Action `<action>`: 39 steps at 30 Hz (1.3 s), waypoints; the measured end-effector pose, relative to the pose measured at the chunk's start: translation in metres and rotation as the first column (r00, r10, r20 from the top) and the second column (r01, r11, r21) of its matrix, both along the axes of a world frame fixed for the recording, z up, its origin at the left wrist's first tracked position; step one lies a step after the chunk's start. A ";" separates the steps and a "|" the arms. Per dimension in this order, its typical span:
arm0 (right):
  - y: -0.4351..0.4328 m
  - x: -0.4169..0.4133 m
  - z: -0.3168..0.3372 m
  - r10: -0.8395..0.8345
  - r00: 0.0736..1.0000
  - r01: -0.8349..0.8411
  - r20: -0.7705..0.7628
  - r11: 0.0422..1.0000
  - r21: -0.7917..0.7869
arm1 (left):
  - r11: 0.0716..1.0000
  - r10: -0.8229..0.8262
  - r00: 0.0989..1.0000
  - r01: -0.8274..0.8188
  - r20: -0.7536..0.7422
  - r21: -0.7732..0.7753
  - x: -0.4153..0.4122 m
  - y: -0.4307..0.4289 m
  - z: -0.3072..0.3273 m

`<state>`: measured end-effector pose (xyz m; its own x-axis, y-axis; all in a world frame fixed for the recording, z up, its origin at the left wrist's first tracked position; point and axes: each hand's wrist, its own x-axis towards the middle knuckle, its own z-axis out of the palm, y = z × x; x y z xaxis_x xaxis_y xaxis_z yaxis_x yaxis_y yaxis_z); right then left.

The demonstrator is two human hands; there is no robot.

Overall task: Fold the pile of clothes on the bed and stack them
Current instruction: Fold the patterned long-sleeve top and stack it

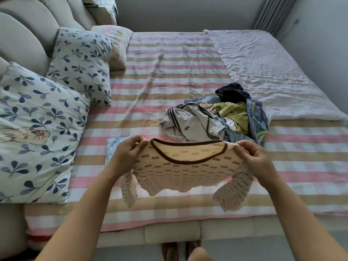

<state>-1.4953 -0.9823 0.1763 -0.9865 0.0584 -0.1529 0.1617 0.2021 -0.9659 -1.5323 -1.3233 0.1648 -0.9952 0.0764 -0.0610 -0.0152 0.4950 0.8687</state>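
Near the bottom edge, on the floor, brown shapes point(180, 250), too dim to name. Above them, the pale base of the bed point(169, 234).

Held up in the air over the near part of the bed: a cream top point(184, 172) with small brown squiggles and a brown neck band. Pinched at the two shoulders, by the left hand point(128, 150) on one side and the right hand point(252, 157) on the other, fingers curled on the cloth. Well apart from each other, with the top spread flat between. Neck opening turned up and away, toward the pile; hem hanging down, toward the person. Long axis across, from left to right, shoulder to shoulder. Both long sleeves dangling loose at the sides, lower than the hem. No label or writing to be read on it.

Just behind the left hand, flat on the striped sheet point(169, 72): a folded light blue cloth point(112, 146), partly hidden.

Further, right of centre, the pile point(216, 117), not folded: a grey garment point(192, 125) with dark stripes in front, yellow-green, denim and patterned blue pieces behind, a dark piece point(232, 92) at the far top. On the grey garment a small dark trefoil logo point(186, 127), in the Adidas shape; no letters legible.

At the left, two leaf-print pillows point(37, 129), the nearer with a drawn animal. At the far right, a wrinkled pale blanket point(263, 68).
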 end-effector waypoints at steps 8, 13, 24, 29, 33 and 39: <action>0.004 -0.042 -0.097 0.084 0.986 -0.131 0.144 0.924 0.359 | 0.990 0.107 0.993 -0.101 0.055 -0.096 -0.024 0.016 -0.093; -0.010 -0.067 -0.213 -0.166 0.956 0.068 0.240 0.928 0.367 | 0.977 0.140 0.987 -0.125 0.084 -0.172 -0.042 0.026 -0.202; -0.041 -0.175 -0.363 -0.357 0.934 0.317 -0.013 0.814 0.487 | 0.776 0.400 0.899 -0.436 -0.180 -0.455 -0.137 0.041 -0.343; -0.036 -0.235 -0.412 -0.203 0.979 0.171 -0.013 0.787 0.592 | 0.699 0.353 0.917 -0.391 -0.186 -0.599 -0.208 0.031 -0.390; -0.037 -0.253 -0.434 -0.207 0.974 0.218 -0.089 0.771 0.598 | 0.662 0.369 0.918 -0.371 -0.147 -0.652 -0.230 0.032 -0.427; -0.035 -0.235 -0.423 -0.086 0.986 0.153 -0.139 0.792 0.591 | 0.659 0.396 0.911 -0.369 -0.115 -0.656 -0.228 0.051 -0.427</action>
<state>-1.7303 -1.0173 -0.2471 -0.9734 0.2236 0.0505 0.1327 0.7295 -0.6710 -1.7601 -1.2724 -0.2620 -0.9238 -0.3825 0.0189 -0.3561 0.8761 0.3250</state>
